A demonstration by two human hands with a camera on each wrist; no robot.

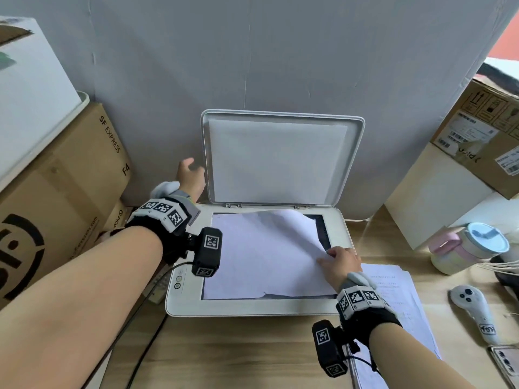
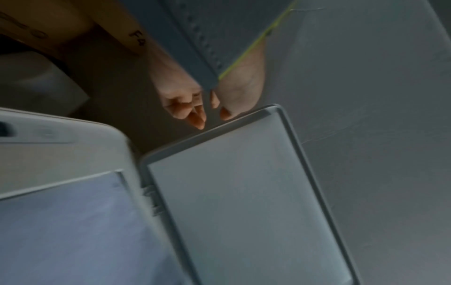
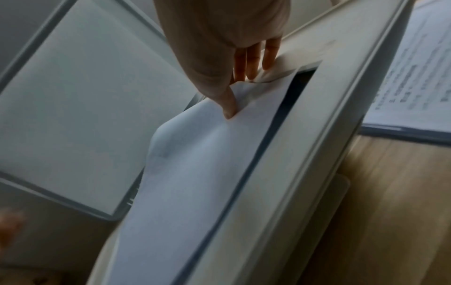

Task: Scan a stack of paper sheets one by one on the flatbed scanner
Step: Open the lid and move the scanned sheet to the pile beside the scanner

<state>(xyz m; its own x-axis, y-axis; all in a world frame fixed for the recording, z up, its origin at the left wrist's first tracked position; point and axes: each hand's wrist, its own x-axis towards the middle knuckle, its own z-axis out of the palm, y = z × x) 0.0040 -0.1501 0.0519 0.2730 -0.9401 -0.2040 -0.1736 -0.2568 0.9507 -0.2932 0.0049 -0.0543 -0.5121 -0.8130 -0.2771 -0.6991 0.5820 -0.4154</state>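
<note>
Pinching the sheet (image 1: 264,254) at its right edge on the scanner (image 1: 252,307) glass, right hand (image 1: 341,262) is lifting it and should be peeling slowly; left hand (image 1: 191,175), fingers loose, is hovering beside the raised lid (image 1: 280,158).

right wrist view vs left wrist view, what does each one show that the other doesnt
Only the right wrist view shows the right hand pinching the sheet up off the glass, with the printed stack beside the scanner. Only the left wrist view shows the left hand, fingers loosely curled beside the lid's edge, holding nothing. Both show the raised lid.
</note>
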